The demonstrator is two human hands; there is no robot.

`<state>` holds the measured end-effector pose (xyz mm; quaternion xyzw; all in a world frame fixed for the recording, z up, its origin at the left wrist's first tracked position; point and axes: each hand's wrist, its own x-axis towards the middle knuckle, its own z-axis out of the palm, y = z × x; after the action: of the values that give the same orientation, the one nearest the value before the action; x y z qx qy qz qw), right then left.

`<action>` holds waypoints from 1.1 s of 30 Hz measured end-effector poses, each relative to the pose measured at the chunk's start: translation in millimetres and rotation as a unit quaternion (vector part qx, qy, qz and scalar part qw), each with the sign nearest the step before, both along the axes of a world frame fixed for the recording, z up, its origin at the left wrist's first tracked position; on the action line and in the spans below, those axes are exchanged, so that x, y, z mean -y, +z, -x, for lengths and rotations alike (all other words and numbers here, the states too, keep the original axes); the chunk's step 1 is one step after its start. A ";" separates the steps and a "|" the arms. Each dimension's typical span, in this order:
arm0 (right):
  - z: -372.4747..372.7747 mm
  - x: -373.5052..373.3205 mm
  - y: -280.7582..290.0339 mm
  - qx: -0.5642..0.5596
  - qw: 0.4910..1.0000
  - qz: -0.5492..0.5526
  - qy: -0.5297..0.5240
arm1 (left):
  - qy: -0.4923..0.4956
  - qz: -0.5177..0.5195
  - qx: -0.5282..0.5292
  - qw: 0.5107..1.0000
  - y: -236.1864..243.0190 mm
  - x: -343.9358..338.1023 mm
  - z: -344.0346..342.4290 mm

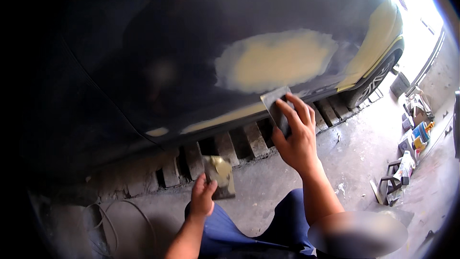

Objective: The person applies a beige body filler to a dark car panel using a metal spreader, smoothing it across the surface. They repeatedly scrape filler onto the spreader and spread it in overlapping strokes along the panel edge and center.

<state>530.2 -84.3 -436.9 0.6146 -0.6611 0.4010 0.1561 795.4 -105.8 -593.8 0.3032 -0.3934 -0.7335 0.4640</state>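
My right hand (298, 132) grips a flat grey putty spreader (277, 108), its far edge at the lower part of a dark car door (182, 57). Just above the spreader lies a large pale yellow filler patch (282, 60); a thin filler streak (225, 118) runs lower along the panel. Lower left, my left hand (203, 196) holds a dark flat mixing plate (225, 189) by its edge, with a dab of yellow filler (219, 167) on top. Whether the spreader touches the door cannot be told.
Slatted floor grating (249, 140) runs under the car's lower edge. At right are the wheel (376, 84) and a yellowish fender (378, 38). Cans and bottles (420, 132) stand along the right wall. A looped hose (112, 225) lies at lower left.
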 end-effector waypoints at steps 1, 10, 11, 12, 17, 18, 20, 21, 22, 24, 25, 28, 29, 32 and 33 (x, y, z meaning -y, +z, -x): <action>-2.6 6.3 8.1 -0.026 0.999 0.004 -0.029 | -0.020 -0.050 -0.010 0.999 -26.5 -6.3 -2.1; -65.4 65.4 59.5 -0.102 0.991 0.044 -0.079 | 0.010 -0.132 -0.014 0.991 -118.1 -37.1 -50.9; -68.5 68.5 61.0 -0.102 0.990 0.047 -0.080 | 0.019 -0.135 -0.003 0.991 -120.1 -35.8 -52.6; -70.9 71.2 62.4 -0.108 0.989 0.051 -0.084 | 0.024 -0.138 0.004 0.990 -121.6 -37.7 -55.4; -83.2 84.3 60.0 -0.119 0.986 0.059 -0.104 | 0.059 -0.108 0.041 0.992 -118.3 -38.9 -70.2; -86.0 88.6 56.3 -0.124 0.985 0.061 -0.107 | 0.070 -0.115 0.046 0.990 -118.5 -39.3 -71.8; -91.4 98.7 44.2 -0.131 0.982 0.073 -0.113 | 0.093 -0.126 0.062 0.986 -118.5 -40.4 -73.4; -93.1 100.7 38.0 -0.131 0.982 0.077 -0.114 | 0.089 -0.120 0.062 0.987 -119.1 -40.5 -74.0; -93.1 99.7 33.9 -0.133 0.982 0.082 -0.106 | 0.085 -0.115 0.062 0.988 -119.8 -40.4 -74.1; -95.2 92.6 33.5 -0.135 0.983 0.059 -0.105 | 0.083 -0.112 0.066 0.988 -119.8 -39.9 -78.2; -94.6 88.6 35.9 -0.137 0.984 0.047 -0.105 | 0.083 -0.113 0.068 0.988 -119.6 -39.6 -79.0; -90.0 84.4 54.2 -0.123 0.984 0.075 -0.100 | 0.076 -0.110 0.074 0.988 -114.7 -39.4 -80.4; -87.5 86.6 58.1 -0.122 0.984 0.089 -0.097 | 0.071 -0.106 0.076 0.989 -112.8 -39.0 -79.6; -96.1 100.3 51.2 -0.144 0.980 0.079 -0.114 | 0.073 -0.104 0.081 0.989 -116.4 -37.7 -77.0; -98.8 101.8 43.0 -0.149 0.981 0.073 -0.105 | 0.075 -0.105 0.086 0.988 -117.2 -37.4 -75.9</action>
<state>629.0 -186.1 -393.9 0.5819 -0.6601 0.3333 0.3385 871.3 -68.5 -711.0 0.4405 -0.3287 -0.7053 0.4477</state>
